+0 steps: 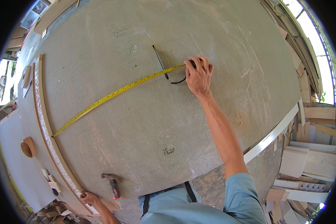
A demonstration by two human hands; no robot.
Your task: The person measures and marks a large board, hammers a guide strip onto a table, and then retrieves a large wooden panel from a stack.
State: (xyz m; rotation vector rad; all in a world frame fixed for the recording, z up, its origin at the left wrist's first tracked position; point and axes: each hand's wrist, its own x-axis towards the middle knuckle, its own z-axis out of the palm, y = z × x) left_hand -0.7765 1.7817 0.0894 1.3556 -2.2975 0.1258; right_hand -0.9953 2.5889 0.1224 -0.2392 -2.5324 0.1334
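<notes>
My right hand (pixel 199 76) is closed around a tape measure, its black case (pixel 193 63) showing between the fingers. From it the yellow tape blade (pixel 115 93) runs left across a large grey-green tabletop (pixel 138 123), its end lying beside a long narrow strip (pixel 50 130). That strip has a white speckled face and wooden edges. At its near end my left hand (pixel 87 198) grips it, the fingers partly hidden. A black cord (pixel 178 81) curves out by the case. Under the blade lies a thin dark strip-like piece (pixel 159 58) that I cannot make out.
A claw hammer (pixel 113 185) with a red and black handle lies near the front edge. On the left are a round wooden piece (pixel 27 147), a tape roll (pixel 25 77) and small blocks (pixel 53 183). Stacked boards (pixel 306 160) stand at the right, beyond a white edge strip (pixel 272 136).
</notes>
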